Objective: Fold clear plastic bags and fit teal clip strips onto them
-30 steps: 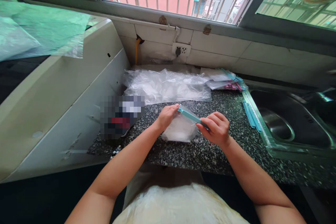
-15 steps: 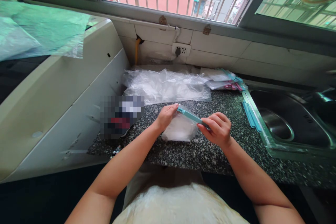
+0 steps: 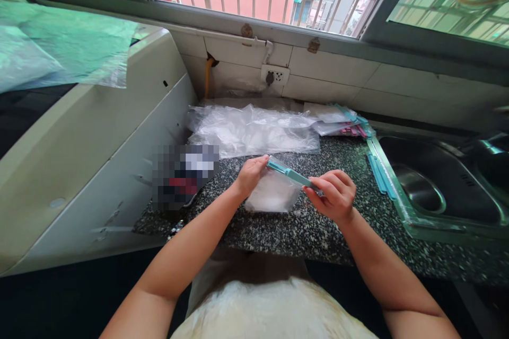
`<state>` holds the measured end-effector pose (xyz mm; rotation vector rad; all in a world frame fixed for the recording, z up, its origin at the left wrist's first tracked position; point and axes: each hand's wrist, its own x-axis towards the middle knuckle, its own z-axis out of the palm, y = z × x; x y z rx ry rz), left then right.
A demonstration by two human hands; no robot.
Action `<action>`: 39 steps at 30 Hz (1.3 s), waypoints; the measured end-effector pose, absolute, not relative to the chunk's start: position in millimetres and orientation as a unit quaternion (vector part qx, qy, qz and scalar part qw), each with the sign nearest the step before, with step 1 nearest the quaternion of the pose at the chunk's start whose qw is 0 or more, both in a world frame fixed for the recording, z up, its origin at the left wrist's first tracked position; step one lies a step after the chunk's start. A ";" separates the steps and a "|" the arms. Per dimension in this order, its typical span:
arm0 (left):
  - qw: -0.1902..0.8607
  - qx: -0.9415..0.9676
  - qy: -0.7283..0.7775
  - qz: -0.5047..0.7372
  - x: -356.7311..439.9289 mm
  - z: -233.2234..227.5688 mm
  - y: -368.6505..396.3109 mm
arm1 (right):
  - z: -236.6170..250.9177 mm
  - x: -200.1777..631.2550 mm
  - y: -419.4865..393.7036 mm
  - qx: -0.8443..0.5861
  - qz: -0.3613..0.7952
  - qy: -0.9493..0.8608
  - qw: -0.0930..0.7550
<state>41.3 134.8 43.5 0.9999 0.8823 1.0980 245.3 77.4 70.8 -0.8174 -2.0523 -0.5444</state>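
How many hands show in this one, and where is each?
2: the left hand at the left end of the teal clip above the clear bag, and the right hand holding the clip's other end. No other hand is visible.

1. Best lane: bare speckled surface between the right fingers and the loose teal strips beside the sink.
2. Middle blocked: teal clip slants from the left fingers to the right fingers, clear bag under it.
3. Behind clip: narrow strip, then spread plastic sheets.
4. Left: tight gap between left forearm and blurred-out object; white panel walls that side.
5. Front: way in between the forearms.
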 end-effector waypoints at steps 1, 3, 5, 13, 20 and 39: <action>0.649 0.440 0.386 0.485 41.1 42.9 135.0 | 71.0 245.6 77.3 -0.327 -0.218 -0.818 0.421; 0.649 0.439 0.382 0.490 40.9 42.0 135.5 | 71.3 246.3 77.3 -0.328 -0.220 -0.817 0.421; 0.648 0.434 0.381 0.496 40.7 41.5 136.0 | 71.5 247.2 77.4 -0.331 -0.223 -0.814 0.421; 0.664 0.389 0.378 0.514 41.4 47.4 135.4 | 72.9 249.5 77.7 -0.321 -0.222 -0.807 0.444; 0.683 0.323 0.380 0.535 42.2 56.6 134.3 | 75.5 249.9 78.0 -0.314 -0.226 -0.802 0.456; 0.635 0.356 0.400 0.556 37.4 47.2 139.9 | 76.6 253.4 80.5 -0.315 -0.218 -0.791 0.477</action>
